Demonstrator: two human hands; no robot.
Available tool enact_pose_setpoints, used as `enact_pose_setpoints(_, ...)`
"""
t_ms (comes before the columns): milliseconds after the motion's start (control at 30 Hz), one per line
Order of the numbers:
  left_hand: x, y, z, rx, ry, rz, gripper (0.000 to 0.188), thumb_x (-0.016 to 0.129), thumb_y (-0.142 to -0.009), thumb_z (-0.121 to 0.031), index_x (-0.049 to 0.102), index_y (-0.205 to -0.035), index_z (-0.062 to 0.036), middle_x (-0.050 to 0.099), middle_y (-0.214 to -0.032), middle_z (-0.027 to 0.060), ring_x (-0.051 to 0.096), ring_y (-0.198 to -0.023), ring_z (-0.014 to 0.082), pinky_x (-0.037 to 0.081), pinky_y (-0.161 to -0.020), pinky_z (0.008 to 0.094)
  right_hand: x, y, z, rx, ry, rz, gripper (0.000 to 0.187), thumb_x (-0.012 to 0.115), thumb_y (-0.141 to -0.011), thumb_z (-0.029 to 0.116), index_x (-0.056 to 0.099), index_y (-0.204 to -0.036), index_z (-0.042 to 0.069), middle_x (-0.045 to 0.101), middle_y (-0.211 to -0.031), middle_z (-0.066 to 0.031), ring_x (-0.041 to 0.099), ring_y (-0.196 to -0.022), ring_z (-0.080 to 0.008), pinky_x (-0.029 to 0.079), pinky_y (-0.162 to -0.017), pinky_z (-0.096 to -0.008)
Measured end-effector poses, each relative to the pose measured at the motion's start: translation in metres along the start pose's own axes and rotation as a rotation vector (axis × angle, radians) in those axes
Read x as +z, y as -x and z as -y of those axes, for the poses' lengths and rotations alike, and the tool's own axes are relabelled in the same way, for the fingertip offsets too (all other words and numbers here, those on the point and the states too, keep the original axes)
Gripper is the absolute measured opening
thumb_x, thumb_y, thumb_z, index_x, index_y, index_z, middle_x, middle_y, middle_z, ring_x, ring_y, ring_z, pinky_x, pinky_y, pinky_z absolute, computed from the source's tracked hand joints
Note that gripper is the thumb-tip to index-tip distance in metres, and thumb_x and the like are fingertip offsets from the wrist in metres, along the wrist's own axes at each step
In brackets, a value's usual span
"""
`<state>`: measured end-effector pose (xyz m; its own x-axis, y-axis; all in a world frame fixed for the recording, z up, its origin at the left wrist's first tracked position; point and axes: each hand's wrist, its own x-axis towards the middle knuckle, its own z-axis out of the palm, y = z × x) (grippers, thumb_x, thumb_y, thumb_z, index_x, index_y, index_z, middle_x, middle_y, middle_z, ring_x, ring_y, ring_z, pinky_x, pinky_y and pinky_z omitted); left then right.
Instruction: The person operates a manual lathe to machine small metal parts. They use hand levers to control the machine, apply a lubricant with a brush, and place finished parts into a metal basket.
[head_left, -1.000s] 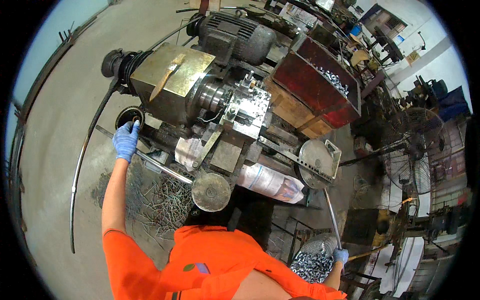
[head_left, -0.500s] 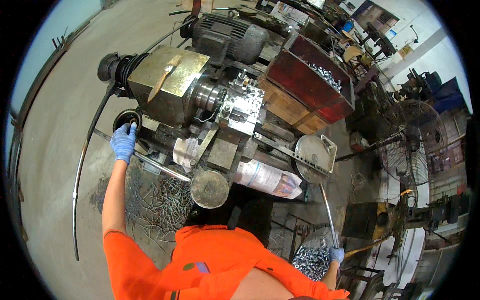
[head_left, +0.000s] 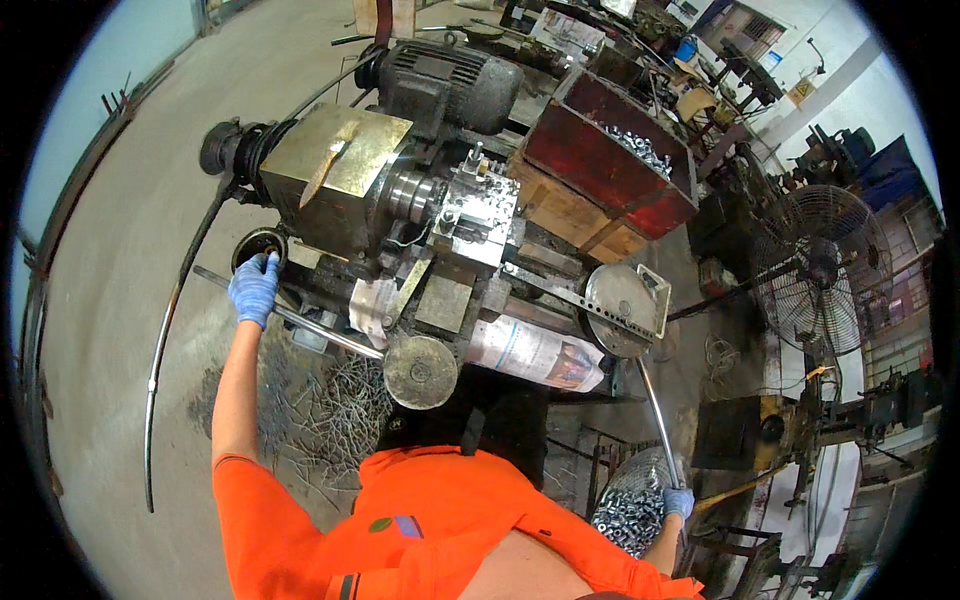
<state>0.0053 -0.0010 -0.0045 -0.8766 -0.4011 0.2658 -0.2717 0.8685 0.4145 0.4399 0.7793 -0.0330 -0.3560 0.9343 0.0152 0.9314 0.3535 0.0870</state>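
Observation:
My left hand [head_left: 254, 288], in a blue glove, reaches out to the left end of a metal-working machine [head_left: 400, 200]. Its fingers rest on a round black part [head_left: 256, 243] beside a long steel lever bar [head_left: 320, 328]. My right hand [head_left: 678, 501], also in a blue glove, is low at the right. It is closed around the lower end of a slim metal rod [head_left: 655, 412] that rises toward a round metal disc [head_left: 620, 308]. Just left of that hand stands a wire basket of small silver metal parts [head_left: 628, 510]. My orange sleeves fill the lower middle.
A red bin [head_left: 600, 170] holding small silver parts sits on wooden boxes behind the machine. An electric motor [head_left: 445, 85] sits at the top. Metal scrap [head_left: 330, 410] litters the floor below the lever. A round handwheel [head_left: 420, 372] faces me. A standing fan [head_left: 825, 270] is at right.
The view has shifted slightly. My right hand has slid a little along the rod beside the basket. My left hand stays on the round black part.

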Motion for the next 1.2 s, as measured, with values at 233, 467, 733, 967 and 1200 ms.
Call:
enact_pose_setpoints(233, 0.003, -0.002, 0.005, 0.008, -0.029, -0.016, 0.039, 0.051, -0.085, -0.047, 0.068, -0.087, -0.0118, 0.065, -0.082, 0.0147, 0.062, -0.077, 0.0338, 0.048, -0.068, 0.0448, -0.002, -0.002, 0.002, 0.119, 0.012, 0.118, 0.055, 0.073, -0.061, 0.035, 0.064, -0.103, 0.002, 0.062, -0.104, -0.023, 0.06, -0.099, -0.0359, 0.048, -0.086, -0.0399)
enact_pose_setpoints(467, 0.001, -0.001, 0.001, 0.015, -0.037, -0.007, 0.039, 0.05, -0.085, -0.047, 0.067, -0.085, -0.0115, 0.065, -0.082, 0.0154, 0.062, -0.078, 0.0343, 0.047, -0.069, 0.0453, 0.005, 0.001, -0.002, 0.109, 0.013, 0.063, 0.05, 0.071, -0.061, 0.034, 0.065, -0.097, 0.0, 0.062, -0.101, -0.0245, 0.06, -0.098, -0.0361, 0.048, -0.085, -0.0403)
enact_pose_setpoints(733, 0.006, -0.002, 0.006, 0.018, -0.026, -0.031, 0.039, 0.05, -0.086, -0.046, 0.068, -0.088, -0.0117, 0.065, -0.084, 0.0157, 0.062, -0.08, 0.0345, 0.048, -0.07, 0.0449, -0.01, 0.017, 0.011, 0.1, 0.014, 0.043, 0.048, 0.071, -0.064, 0.037, 0.065, -0.094, 0.0, 0.063, -0.102, -0.024, 0.061, -0.097, -0.0363, 0.048, -0.084, -0.0416)
enact_pose_setpoints(967, 0.001, -0.001, 0.0, 0.021, -0.026, -0.02, 0.038, 0.051, -0.086, -0.046, 0.067, -0.087, -0.0112, 0.065, -0.081, 0.0152, 0.062, -0.077, 0.0343, 0.048, -0.069, 0.0443, -0.006, 0.011, 0.003, 0.126, 0.023, 0.123, 0.059, 0.075, -0.059, 0.037, 0.063, -0.103, -0.001, 0.06, -0.108, -0.0247, 0.059, -0.102, -0.0353, 0.046, -0.088, -0.0389)
enact_pose_setpoints(1200, 0.006, -0.003, 0.008, 0.016, -0.018, -0.012, 0.041, 0.051, -0.085, -0.049, 0.068, -0.089, -0.0116, 0.065, -0.084, 0.0148, 0.062, -0.079, 0.0332, 0.048, -0.068, 0.0428, -0.013, 0.018, 0.011, 0.158, 0.017, 0.147, 0.055, 0.072, -0.061, 0.033, 0.063, -0.103, -0.001, 0.061, -0.107, -0.0244, 0.059, -0.103, -0.0347, 0.046, -0.089, -0.0386)
